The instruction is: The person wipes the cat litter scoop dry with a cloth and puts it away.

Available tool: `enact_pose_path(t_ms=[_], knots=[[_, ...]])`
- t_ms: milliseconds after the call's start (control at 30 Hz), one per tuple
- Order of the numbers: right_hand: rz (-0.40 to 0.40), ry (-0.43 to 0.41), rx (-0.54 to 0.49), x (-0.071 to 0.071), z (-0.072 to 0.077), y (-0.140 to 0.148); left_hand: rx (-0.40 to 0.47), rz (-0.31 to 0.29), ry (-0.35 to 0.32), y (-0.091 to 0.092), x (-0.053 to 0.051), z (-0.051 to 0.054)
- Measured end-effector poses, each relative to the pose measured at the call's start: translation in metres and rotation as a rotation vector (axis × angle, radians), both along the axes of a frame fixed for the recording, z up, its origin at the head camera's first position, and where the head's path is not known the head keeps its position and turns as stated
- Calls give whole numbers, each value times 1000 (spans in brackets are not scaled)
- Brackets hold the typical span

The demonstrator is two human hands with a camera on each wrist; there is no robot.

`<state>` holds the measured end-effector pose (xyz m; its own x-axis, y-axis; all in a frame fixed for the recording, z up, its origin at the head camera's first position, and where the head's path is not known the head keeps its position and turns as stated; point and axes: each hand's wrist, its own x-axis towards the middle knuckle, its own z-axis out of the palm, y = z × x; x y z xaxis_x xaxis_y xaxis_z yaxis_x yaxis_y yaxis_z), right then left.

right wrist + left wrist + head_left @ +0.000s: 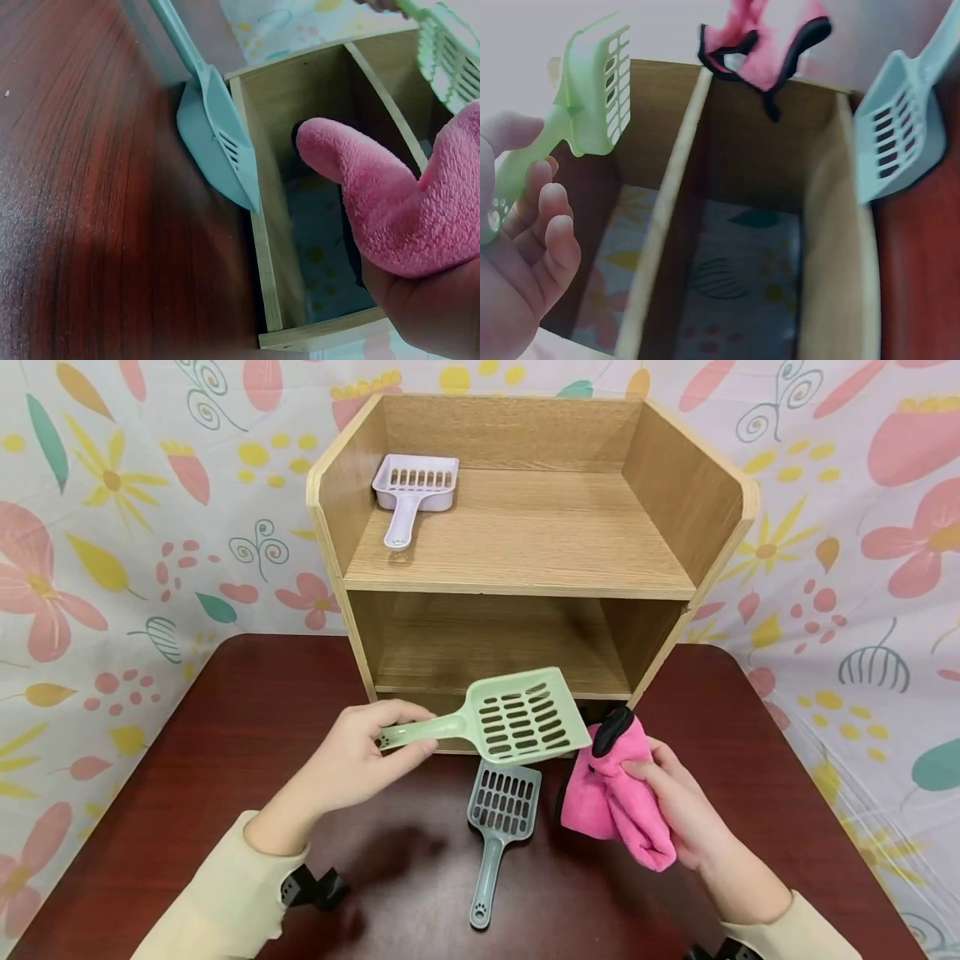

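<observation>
My left hand grips the handle of a pale green litter scoop, holding it up in front of the shelf with its slotted head pointing right. A bunched pink cloth with black edging is held in my right hand, close beside the scoop's right corner. Below them a grey-blue litter scoop lies on the table, handle towards me. In the left wrist view, thumb and fingers wrap the green handle. The pink cloth covers much of the right fingers in the right wrist view.
A wooden shelf unit stands at the back of the dark red table. On its top board, at the left, sits a lilac litter scoop in a matching holder. Behind hangs a flower-patterned curtain.
</observation>
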<state>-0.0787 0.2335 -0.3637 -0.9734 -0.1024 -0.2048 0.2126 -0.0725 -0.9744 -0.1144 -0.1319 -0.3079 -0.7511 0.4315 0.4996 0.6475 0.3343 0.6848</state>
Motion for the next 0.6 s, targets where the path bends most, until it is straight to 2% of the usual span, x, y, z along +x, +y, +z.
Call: enact_pose_path(t_ms=[233,400,600], knots=[[24,79,32,0,-1,1,42,24,86,-4,2,27],[25,58,33,3,-2,2,71,43,189,-4,1,47],[71,25,-35,6,-4,4,87,137,296,0,-4,69]])
